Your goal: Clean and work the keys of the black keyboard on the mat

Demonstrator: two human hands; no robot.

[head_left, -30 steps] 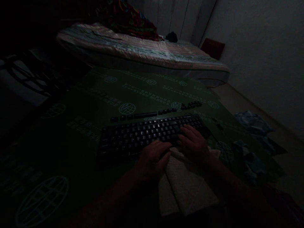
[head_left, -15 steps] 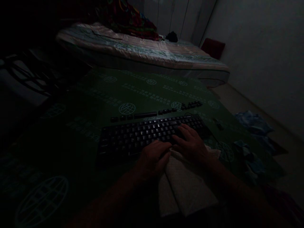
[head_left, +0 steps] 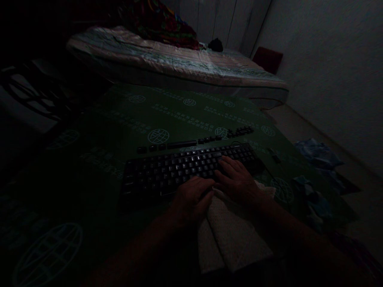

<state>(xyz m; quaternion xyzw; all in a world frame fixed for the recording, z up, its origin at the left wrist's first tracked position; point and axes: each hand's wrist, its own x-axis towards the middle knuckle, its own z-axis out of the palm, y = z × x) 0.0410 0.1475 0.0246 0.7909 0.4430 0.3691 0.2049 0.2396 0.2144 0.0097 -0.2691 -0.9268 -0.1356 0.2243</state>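
Note:
A black keyboard (head_left: 167, 173) lies on a green printed mat (head_left: 179, 115). My right hand (head_left: 236, 181) rests flat on the keys at the keyboard's right part, fingers stretched out. My left hand (head_left: 191, 199) sits at the keyboard's front edge with its fingers curled under; what they hold is hidden in the dark. A pale folded cloth (head_left: 233, 239) lies under and between my wrists, reaching towards me.
A row of loose black keycaps (head_left: 194, 141) lies just beyond the keyboard. A low mattress (head_left: 179, 63) runs across the back with a coloured bundle on it. Bluish crumpled cloth (head_left: 317, 153) lies on the floor at right, near the wall. The room is very dark.
My right hand has slid a little to the left across the keys. My left hand has stayed at the keyboard's front edge.

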